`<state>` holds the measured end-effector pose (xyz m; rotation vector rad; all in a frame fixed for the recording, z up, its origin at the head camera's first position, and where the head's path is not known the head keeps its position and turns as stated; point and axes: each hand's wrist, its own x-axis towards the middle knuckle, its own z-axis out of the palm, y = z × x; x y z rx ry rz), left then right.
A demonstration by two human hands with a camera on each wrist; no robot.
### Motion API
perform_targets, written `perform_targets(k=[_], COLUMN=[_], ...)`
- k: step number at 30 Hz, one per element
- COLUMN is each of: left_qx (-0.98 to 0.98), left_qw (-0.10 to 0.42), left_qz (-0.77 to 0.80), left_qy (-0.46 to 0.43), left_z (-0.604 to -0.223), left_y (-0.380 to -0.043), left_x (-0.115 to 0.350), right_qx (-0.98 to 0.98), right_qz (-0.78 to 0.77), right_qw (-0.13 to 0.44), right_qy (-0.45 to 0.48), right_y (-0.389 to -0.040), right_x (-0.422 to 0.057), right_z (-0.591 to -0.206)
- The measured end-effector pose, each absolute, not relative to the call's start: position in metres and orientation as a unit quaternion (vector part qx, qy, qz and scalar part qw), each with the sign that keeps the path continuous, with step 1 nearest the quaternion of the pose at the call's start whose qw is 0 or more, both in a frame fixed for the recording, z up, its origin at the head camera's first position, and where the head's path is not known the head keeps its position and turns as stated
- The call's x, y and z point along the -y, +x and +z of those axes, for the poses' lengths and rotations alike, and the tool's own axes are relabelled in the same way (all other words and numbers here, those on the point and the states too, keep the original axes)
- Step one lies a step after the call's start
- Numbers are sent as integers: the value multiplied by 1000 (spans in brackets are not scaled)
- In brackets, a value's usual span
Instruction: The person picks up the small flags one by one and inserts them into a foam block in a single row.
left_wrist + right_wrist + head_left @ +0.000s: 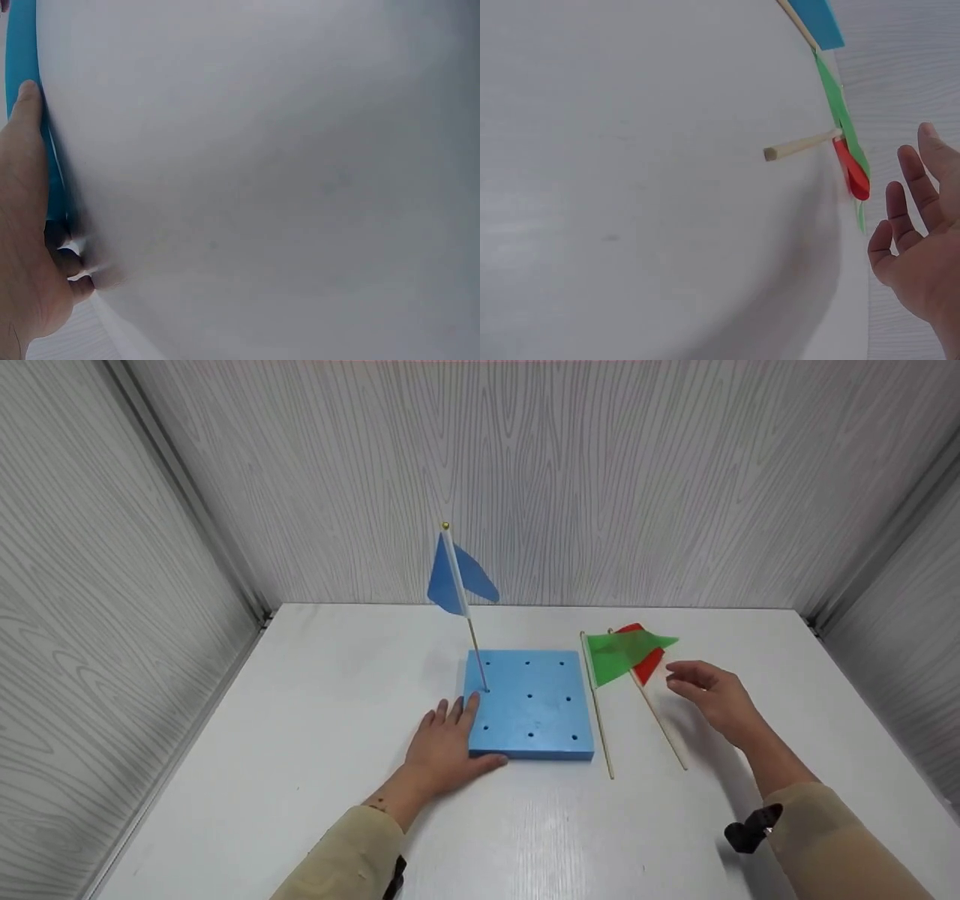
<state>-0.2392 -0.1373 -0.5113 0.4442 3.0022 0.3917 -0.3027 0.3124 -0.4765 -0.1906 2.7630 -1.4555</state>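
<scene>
A light blue square board (547, 712) with rows of small holes lies on the table. In its left column, a blue flag (450, 574) stands with its stick in the middle hole, leaning slightly left. My left hand (446, 754) rests against the board's lower left corner, fingers stretched along the left side and thumb (28, 105) at the front edge. To the right of the board lie a green flag (611, 660) and a red flag (649, 666), the green cloth overlapping the red one. My right hand (712, 694) hovers just right of them, fingers loosely bent, holding nothing.
The white table (315, 720) is enclosed by wood-grain panels at the back (562, 480), left and right. A black device (754, 829) sits at the right sleeve (825, 832). The two lying sticks point toward the front of the table.
</scene>
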Motion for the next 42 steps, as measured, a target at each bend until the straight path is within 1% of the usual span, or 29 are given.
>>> perform_targets(k=[8,19,27,34,42], left_qx=[-981,-981,-982,-981,-982], left_qw=[40,40,45,39,47], left_qz=[127,123,122,129,122], left_qy=[145,144,140,142,138], left_z=[-515,-516,-514,-514,-515], left_y=[-240,-240,-240,-240,-242], left_x=[138,138,138,137,136], right_qx=[-897,-904,-910,-914,-921], right_qz=[-434,-411,-395,-383,-365], right_qw=[53,103,112,122,127], right_qy=[-66,-57,-58,-55,-52], right_y=[-296,-296,-297,-298,-301], right_x=[-318,-314,-312,-309,-307], right_z=[-491,-498,-496,-495,-496])
